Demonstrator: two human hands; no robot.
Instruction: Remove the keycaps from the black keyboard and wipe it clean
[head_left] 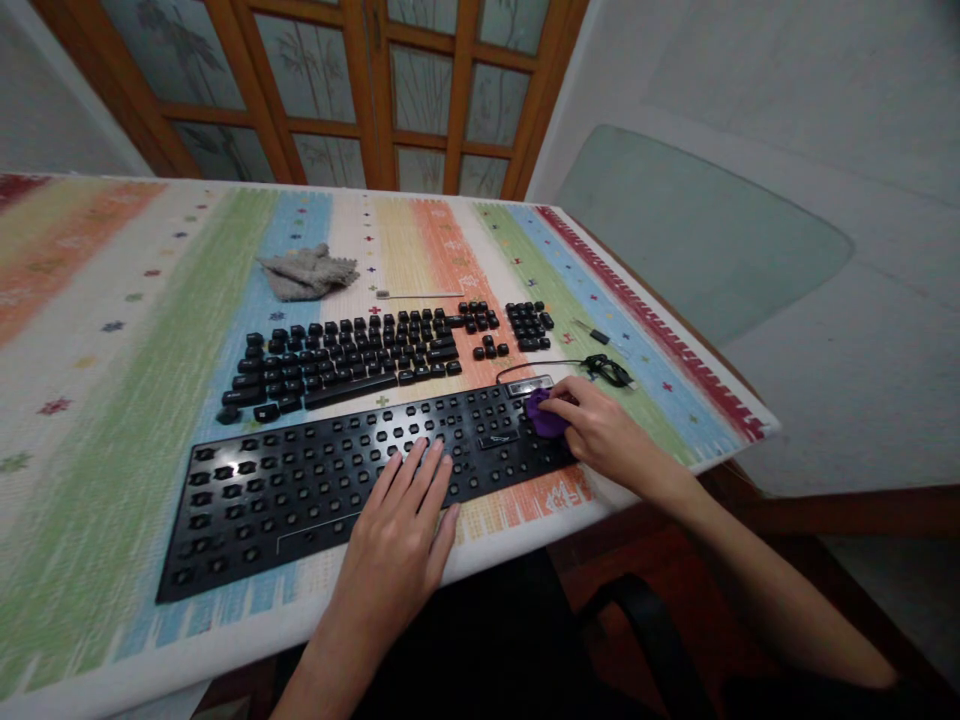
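Observation:
A black keyboard [300,478] with its keycaps off lies along the near edge of the table. My left hand [401,510] rests flat on its middle, fingers stretched out and holding nothing. Over the keyboard's right end, my right hand [596,425] pinches a purple cloth [546,415] that touches the key area. The fingertips partly cover the cloth. Just beyond the keyboard, the loose black keycaps [349,350] are laid out in rows much like a keyboard layout.
A crumpled grey cloth [309,272] lies behind the keycaps, beside a thin brush [420,295]. The keyboard's coiled cable [607,370] and a small black-handled tool [598,336] are at the right. A striped tablecloth [90,480] covers the table; a chair [652,630] stands below its near edge.

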